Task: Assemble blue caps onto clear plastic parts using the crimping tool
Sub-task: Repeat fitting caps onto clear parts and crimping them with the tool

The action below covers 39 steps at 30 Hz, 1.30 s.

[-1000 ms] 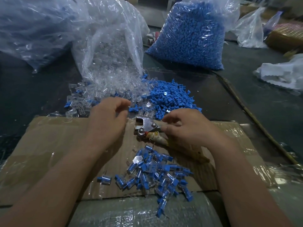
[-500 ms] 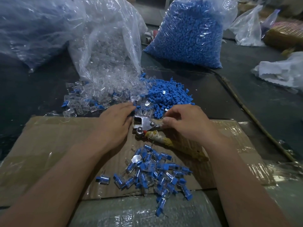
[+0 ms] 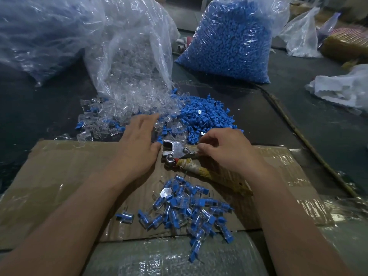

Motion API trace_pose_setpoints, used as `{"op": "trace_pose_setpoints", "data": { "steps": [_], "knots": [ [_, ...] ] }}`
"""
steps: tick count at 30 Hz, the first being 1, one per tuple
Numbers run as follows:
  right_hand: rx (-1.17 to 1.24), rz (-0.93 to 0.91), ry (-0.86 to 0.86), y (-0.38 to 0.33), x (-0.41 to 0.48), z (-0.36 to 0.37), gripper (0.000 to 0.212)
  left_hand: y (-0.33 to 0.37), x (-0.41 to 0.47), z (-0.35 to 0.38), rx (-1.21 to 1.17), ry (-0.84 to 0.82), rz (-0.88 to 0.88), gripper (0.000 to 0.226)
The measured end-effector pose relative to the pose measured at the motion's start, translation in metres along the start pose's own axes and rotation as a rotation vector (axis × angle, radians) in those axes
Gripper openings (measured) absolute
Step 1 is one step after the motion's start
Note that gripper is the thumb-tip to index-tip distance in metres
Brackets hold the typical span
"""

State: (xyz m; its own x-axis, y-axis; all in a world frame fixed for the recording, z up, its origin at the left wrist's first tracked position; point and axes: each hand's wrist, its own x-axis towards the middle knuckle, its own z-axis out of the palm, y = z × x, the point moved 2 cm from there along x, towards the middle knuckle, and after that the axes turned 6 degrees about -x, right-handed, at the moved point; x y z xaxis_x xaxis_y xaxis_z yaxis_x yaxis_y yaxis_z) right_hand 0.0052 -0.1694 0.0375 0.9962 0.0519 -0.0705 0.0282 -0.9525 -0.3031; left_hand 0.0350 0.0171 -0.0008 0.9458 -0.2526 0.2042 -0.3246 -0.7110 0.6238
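Observation:
The metal crimping tool [image 3: 175, 153] lies on the taped cardboard [image 3: 59, 176], its tape-wrapped handle [image 3: 201, 171] pointing right. My right hand [image 3: 225, 151] curls its fingers over the upper handle. Just left of the jaws, my left hand [image 3: 139, 140] reaches with straight fingers into the loose clear plastic parts [image 3: 119, 120]. A blue cap [image 3: 159, 139] lies by its thumb; I cannot tell if the thumb touches it. Loose blue caps [image 3: 207, 118] are heaped right behind the tool. Several finished capped pieces [image 3: 185, 208] lie in a pile between my forearms.
An open bag of clear parts [image 3: 135, 56] spills toward me at centre left. A full bag of blue caps [image 3: 229, 40] stands behind right. More plastic bags [image 3: 39, 36] lie far left and at the right edge [image 3: 342, 86]. A ridge [image 3: 298, 132] runs along the dark table.
My left hand has uncurled and stretched forward from beside the tool's jaws into the clear parts. The right hand and tool have stayed in place.

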Motion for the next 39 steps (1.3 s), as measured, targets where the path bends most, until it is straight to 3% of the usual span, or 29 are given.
{"op": "trace_pose_setpoints", "data": {
  "steps": [2, 5, 11, 21, 25, 30, 39],
  "knots": [
    [0.0, -0.003, 0.012, 0.001, 0.0, 0.001, 0.019, -0.002, 0.001, 0.003, 0.078, -0.081, 0.052, 0.06],
    [-0.005, -0.003, 0.019, 0.001, 0.001, 0.002, 0.018, -0.005, 0.004, 0.005, 0.156, -0.12, 0.079, 0.043],
    [-0.004, -0.009, 0.009, 0.0, 0.0, 0.002, 0.018, -0.001, 0.002, -0.002, 0.102, 0.026, 0.077, 0.027],
    [-0.002, -0.013, -0.005, 0.0, 0.001, 0.002, 0.02, 0.008, -0.002, -0.014, 0.057, 0.125, 0.079, 0.018],
    [0.016, -0.057, 0.089, -0.001, 0.0, -0.001, 0.019, 0.014, -0.008, -0.023, -0.16, 0.22, -0.028, 0.013],
    [0.44, -0.183, 0.22, -0.021, -0.009, -0.004, 0.017, 0.028, -0.017, -0.024, -0.572, 0.156, -0.148, 0.015],
    [0.547, -0.261, 0.215, -0.038, -0.013, 0.006, 0.019, 0.038, -0.021, -0.024, -0.553, 0.055, -0.038, 0.023]
  ]
}}
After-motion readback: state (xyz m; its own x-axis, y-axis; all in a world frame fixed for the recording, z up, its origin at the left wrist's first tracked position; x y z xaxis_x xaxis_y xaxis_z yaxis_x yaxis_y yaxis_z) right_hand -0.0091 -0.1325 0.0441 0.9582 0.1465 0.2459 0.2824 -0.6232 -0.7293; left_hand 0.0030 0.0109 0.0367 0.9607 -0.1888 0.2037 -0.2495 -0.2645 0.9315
